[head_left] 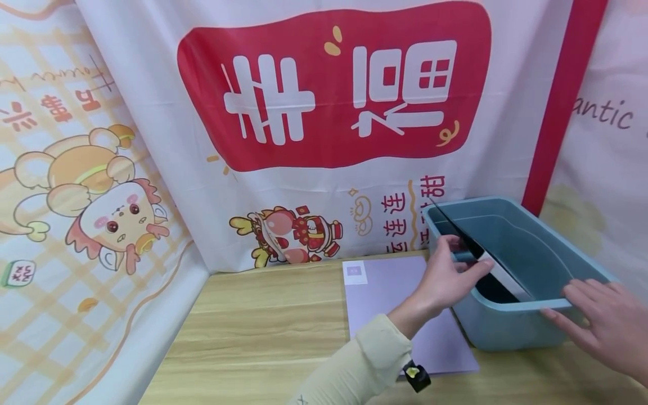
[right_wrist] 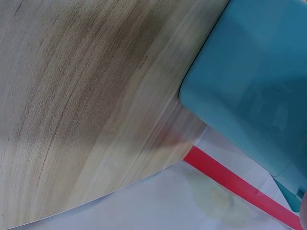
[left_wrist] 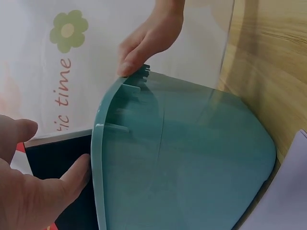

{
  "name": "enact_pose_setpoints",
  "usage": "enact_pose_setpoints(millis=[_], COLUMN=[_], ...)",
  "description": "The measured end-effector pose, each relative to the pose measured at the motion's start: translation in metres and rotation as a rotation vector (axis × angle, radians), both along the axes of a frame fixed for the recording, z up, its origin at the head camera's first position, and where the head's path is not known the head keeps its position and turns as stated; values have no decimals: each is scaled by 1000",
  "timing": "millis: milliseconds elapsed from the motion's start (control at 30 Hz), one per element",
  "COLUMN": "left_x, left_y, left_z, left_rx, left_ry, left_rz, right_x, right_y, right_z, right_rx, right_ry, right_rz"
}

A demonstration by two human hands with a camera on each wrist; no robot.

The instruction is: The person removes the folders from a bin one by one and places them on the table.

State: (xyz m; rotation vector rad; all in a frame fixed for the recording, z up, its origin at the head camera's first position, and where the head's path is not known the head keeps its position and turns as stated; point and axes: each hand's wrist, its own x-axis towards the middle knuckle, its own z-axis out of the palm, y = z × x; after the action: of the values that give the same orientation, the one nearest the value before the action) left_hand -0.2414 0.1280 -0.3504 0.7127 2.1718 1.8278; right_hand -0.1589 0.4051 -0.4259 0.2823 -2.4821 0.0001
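My left hand (head_left: 450, 275) pinches a thin, book-like black item (head_left: 473, 246) with a white edge, thumb on one side and fingers on the other. The item stands tilted, its lower part down inside a blue-green plastic bin (head_left: 506, 333). In the left wrist view its black face (left_wrist: 60, 160) shows above the bin's rim. At the bin's near right corner, my right hand (head_left: 602, 320) grips the rim, fingers over the edge and thumb outside. Only a sliver of a right fingertip (right_wrist: 303, 218) appears in the right wrist view.
A flat lilac folder (head_left: 382, 292) with a white label lies on the wood-grain table (head_left: 253, 326), left of the bin and partly under my left forearm. Printed cloth (head_left: 334, 185) hangs behind the table and along both sides. A small black object (head_left: 417, 377) is beside my left sleeve.
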Motion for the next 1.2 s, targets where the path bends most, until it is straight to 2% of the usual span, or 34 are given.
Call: enact_pose_setpoints(millis=[133,367,567,700,1000,1200], left_x=[-1,1,9,12,14,16], left_y=[2,7,19,25,31,34], left_z=[0,5,6,5,8,7], left_rx=[-18,-89,-142,-133,-58,88], left_ry=[19,24,49,44,-107,-196], left_rz=[-10,-65,-44,-21,31,33], right_x=[0,-2,-2,-1,-1,0], right_y=[-2,-2,-1,-2,-1,-1], right_z=[0,3,2,1,1,0], right_rx=[-3,-11,-10,-12,-17,-15], right_ry=[-17,-31,8,6,4,15], right_rz=[-1,-9,11,9,2,7])
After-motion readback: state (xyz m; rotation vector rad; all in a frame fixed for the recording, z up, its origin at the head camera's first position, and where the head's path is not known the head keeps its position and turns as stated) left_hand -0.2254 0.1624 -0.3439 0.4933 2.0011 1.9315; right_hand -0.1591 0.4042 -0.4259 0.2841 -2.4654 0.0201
